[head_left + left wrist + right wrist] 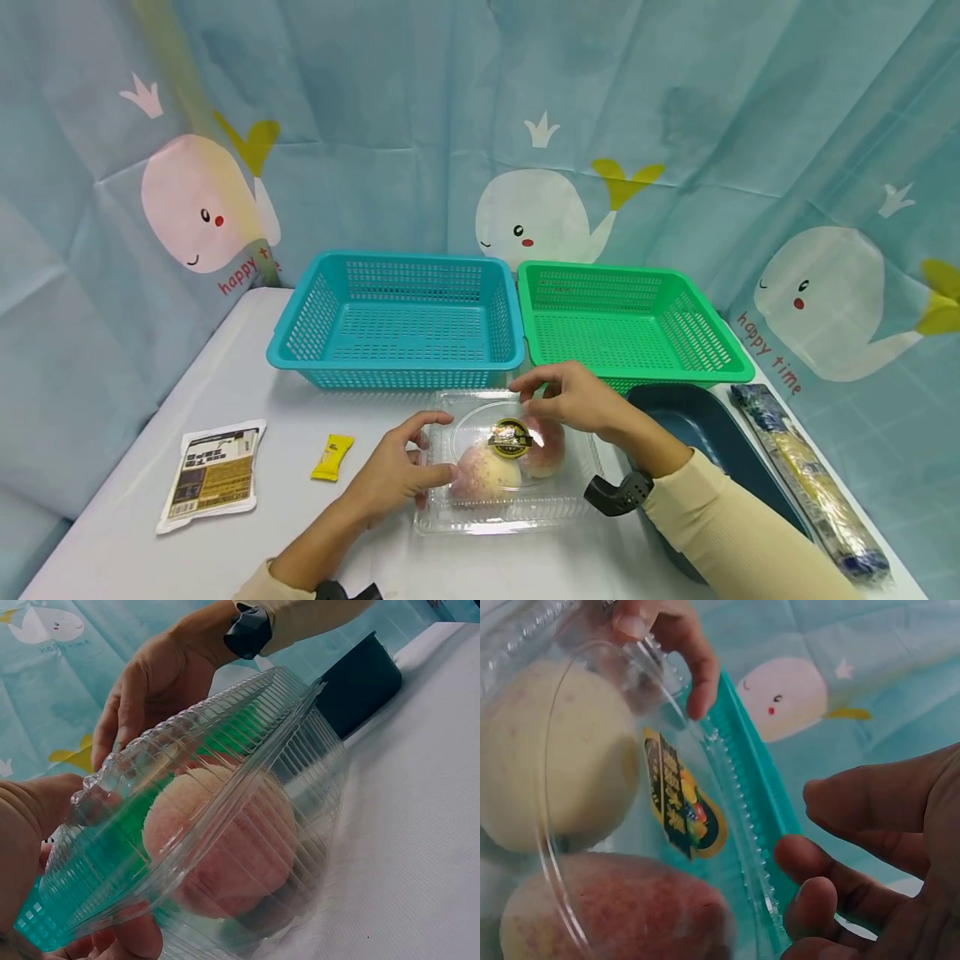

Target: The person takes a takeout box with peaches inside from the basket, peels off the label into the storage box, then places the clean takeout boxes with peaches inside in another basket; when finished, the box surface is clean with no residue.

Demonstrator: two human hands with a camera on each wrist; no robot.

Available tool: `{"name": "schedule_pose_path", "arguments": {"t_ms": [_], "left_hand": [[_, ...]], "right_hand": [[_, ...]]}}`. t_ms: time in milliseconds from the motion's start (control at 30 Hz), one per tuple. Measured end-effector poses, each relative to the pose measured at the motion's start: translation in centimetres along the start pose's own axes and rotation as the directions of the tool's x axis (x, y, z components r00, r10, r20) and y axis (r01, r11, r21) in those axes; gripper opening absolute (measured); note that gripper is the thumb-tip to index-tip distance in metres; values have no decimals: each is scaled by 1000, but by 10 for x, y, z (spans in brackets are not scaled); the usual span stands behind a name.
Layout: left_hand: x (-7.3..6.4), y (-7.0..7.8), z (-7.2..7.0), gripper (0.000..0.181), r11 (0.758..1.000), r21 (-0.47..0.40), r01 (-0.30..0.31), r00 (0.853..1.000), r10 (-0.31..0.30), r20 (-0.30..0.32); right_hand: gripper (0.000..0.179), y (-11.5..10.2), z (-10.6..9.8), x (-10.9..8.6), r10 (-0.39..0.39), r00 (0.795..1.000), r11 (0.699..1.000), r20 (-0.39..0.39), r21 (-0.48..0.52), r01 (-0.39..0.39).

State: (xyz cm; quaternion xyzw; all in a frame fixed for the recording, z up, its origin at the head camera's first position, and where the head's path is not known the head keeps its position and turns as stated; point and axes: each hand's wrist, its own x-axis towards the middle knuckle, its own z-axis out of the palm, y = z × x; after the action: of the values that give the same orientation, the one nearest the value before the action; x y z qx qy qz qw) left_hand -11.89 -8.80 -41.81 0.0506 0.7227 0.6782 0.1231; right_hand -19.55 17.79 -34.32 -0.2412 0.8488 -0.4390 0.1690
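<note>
A clear plastic clamshell box [517, 508] sits on the table in front of the person, its lid lying over two peaches, one paler peach [486, 477] and one redder peach [545, 450]. A round black and gold sticker [511, 438] is on the lid. The left hand [401, 458] grips the box's left side; in the left wrist view its fingers [139, 935] come round the rim. Over the box's far right part is the right hand [573, 400]. Its fingers are loosely bent with nothing between them, close beside the lid's edge in the right wrist view.
Behind the box stand a blue basket [397, 367] and a green basket [637, 371]. A dark blue tub [705, 417] is at the right, beside a long clear-wrapped package [810, 483]. On the left lie a brown and white pouch [213, 473] and a small yellow packet [332, 457].
</note>
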Motion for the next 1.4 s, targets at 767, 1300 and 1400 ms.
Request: {"name": "schedule_pose_path", "arguments": {"t_ms": [767,1300,1400], "left_hand": [[0,-1,0,65,1000,5,2,1000,-2,1],[1,-4,-1,65,1000,-19,-15,1000,15,26],[0,-4,-2,65,1000,-16,-14,1000,15,26]], "right_hand": [[17,2,19,14,21,999,996,25,-90,-18],[14,-2,30,7,18,999,980,-43,-198,-27],[15,0,30,4,-15,999,980,-47,-200,6]]}}
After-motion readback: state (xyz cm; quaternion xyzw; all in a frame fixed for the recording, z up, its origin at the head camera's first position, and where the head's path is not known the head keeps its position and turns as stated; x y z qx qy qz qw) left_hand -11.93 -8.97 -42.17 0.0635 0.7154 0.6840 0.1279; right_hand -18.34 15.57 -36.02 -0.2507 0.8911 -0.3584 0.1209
